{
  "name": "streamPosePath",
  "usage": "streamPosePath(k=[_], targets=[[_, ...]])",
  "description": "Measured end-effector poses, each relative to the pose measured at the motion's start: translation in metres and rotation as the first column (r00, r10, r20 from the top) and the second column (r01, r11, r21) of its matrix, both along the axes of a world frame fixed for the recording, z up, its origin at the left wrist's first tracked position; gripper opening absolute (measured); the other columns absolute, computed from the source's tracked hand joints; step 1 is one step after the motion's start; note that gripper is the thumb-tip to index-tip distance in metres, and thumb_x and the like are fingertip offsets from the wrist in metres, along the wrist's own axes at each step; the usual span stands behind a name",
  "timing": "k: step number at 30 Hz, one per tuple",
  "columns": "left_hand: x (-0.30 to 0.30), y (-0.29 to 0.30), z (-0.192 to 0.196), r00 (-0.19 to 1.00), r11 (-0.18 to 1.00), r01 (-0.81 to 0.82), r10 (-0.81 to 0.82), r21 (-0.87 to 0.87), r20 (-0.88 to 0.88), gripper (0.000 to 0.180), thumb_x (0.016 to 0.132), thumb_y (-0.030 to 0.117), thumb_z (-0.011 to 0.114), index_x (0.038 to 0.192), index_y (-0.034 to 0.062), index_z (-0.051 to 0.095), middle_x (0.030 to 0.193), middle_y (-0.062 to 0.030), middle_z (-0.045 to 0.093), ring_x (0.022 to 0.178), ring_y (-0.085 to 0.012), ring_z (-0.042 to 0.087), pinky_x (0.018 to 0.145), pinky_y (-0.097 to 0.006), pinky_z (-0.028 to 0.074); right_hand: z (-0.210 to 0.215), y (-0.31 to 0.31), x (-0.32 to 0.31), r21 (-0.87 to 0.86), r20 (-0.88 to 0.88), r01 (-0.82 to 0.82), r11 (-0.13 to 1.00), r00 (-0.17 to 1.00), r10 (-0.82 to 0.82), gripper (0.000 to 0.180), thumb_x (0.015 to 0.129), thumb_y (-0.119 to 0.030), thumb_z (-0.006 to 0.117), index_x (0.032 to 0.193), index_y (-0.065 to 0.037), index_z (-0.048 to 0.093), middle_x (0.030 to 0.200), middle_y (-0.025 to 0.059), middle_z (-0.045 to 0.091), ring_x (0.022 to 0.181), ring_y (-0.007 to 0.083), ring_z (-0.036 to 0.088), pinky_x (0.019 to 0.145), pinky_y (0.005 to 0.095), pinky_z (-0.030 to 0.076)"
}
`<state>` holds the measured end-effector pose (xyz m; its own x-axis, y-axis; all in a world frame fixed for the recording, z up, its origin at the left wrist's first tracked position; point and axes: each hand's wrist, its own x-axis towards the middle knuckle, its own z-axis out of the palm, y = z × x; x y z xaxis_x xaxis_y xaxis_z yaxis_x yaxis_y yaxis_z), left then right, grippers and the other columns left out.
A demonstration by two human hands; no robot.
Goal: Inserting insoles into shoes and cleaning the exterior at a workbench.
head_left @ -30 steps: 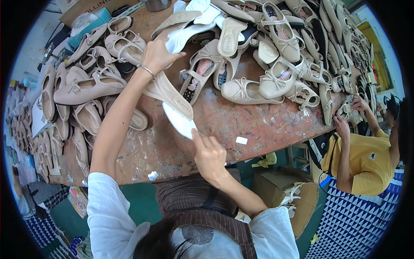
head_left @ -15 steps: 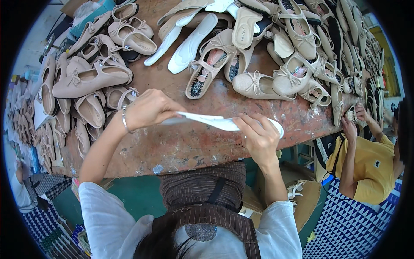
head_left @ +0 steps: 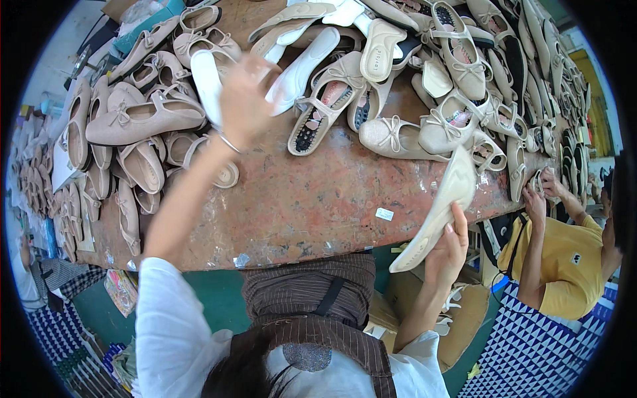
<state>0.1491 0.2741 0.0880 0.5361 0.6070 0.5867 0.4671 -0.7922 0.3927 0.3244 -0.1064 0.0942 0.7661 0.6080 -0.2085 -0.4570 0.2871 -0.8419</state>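
fingers of the left hand (head_left: 247,99) close on a white insole (head_left: 206,78), raised over the shoe pile (head_left: 133,126). right hand (head_left: 446,249) grips a beige shoe (head_left: 438,209) at the worktable (head_left: 312,205) edge. step in hand, by judgement: pairing insole with shoe; next move calls for bringing both together, aligned.

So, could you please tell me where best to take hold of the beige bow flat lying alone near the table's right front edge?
Probably at the heel of the beige bow flat, coming from its right end. The shoe lies on its sole with the opening up and the closed toe pointing left, so the fingers can likely pinch the heel rim there, though other shoes crowd that end.
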Motion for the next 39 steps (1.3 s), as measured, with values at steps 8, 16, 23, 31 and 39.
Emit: streamPosePath(k=[8, 16, 23, 31, 39], targets=[[0.009, -0.083, -0.074, 1.000, 0.968, -0.019, 0.023, -0.249, 0.011, 0.031, 0.070, 0.004, 0.071, 0.100, 0.0004, 0.065, 0.141, -0.0205, 0.046, 0.122, -0.0413, 0.048, 0.102, -0.045, 0.044, 0.011, -0.011, -0.006, -0.149, 0.153, -0.255, 0.955, 0.949, 0.277, 0.017, 0.094, -0.010, 0.063, 0.098, 0.005, 0.070, 0.067, 0.0048, 0.063, 0.058, 0.0112, 0.058, 0.058, 0.0234, 0.044], [-0.149, -0.150, -0.020, 0.807, 0.745, 0.310, -0.535, -0.591, -0.250, 0.036, 0.068, -0.004, 0.070, 0.101, 0.0087, 0.071, 0.143, -0.0109, 0.051, 0.129, -0.0330, 0.050, 0.106, -0.045, 0.043, 0.002, 0.032, -0.043, -0.077, -0.035, -0.148, 0.986, 0.989, 0.146, 0.060, 0.091, -0.014, 0.055, 0.143, 0.011, 0.036, 0.126, 0.0235, 0.059, 0.109, 0.0280, 0.064, 0.087, 0.0364, 0.054], [-0.183, -0.208, -0.052, 0.934, 0.811, -0.345, 0.346, -0.473, -0.088, 0.045, 0.078, 0.012, 0.079, 0.120, 0.0020, 0.064, 0.109, -0.0160, 0.060, 0.091, -0.0294, 0.065, 0.078, -0.037, 0.053, -0.014, 0.043, -0.054, -0.640, 0.767, 0.067, 0.766, 0.105, 0.632, 0.055, 0.102, -0.031, 0.045, 0.147, 0.000, 0.041, 0.134, 0.0191, 0.054, 0.111, 0.0296, 0.056, 0.097, 0.0438, 0.043], [-0.156, -0.197, -0.073, 0.880, 0.662, -0.386, 0.474, -0.642, -0.040, 0.025, 0.085, 0.013, 0.077, 0.105, -0.0007, 0.071, 0.079, -0.0082, 0.054, 0.056, -0.0138, 0.050, 0.052, -0.029, 0.042, -0.045, 0.063, -0.112, -0.655, 0.748, -0.123, 0.745, -0.244, 0.617, 0.041, 0.070, -0.003, 0.068, 0.110, -0.010, 0.074, 0.115, 0.0097, 0.062, 0.106, 0.0280, 0.057, 0.094, 0.0427, 0.044], [-0.156, -0.180, -0.091, 0.862, 0.603, -0.333, 0.507, -0.725, 0.026, 0.019, 0.081, 0.015, 0.080, 0.088, -0.0008, 0.073, 0.069, -0.0061, 0.057, 0.054, -0.0125, 0.048, 0.050, -0.029, 0.038, -0.064, 0.121, -0.146, -0.599, 0.794, -0.323, 0.733, -0.117, 0.597, 0.021, 0.071, -0.001, 0.067, 0.092, -0.001, 0.071, 0.109, 0.0118, 0.064, 0.103, 0.0295, 0.061, 0.089, 0.0416, 0.050]])
